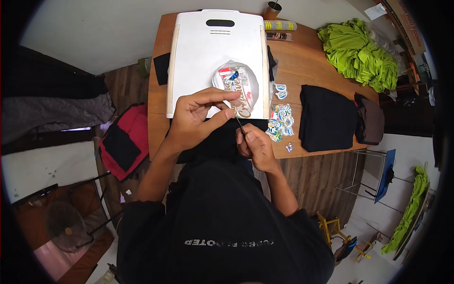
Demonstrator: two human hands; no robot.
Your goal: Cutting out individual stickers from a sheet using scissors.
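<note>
My left hand [196, 113] is raised over the near edge of a white board, its thumb and index finger closing on the edge of a piece with gold script lettering [244, 105]. The lettering's backing is hard to make out. A thin dark pointed tool [240, 125] is gripped in my right hand [257, 146], its tip right at the lettering beside my left thumb. Whether it is tweezers or a pick does not show. Behind the lettering, a round white container [256, 87] with red, white and blue scraps inside sits on the white board [196, 57].
Cut-out stickers [282, 120] lie right of the board on the wooden table [295, 61]. Farther right are a folded black cloth [326, 118] and a heap of lime-green cloth [357, 54]. Rolls [281, 25] and a dark cup [273, 10] stand at the back.
</note>
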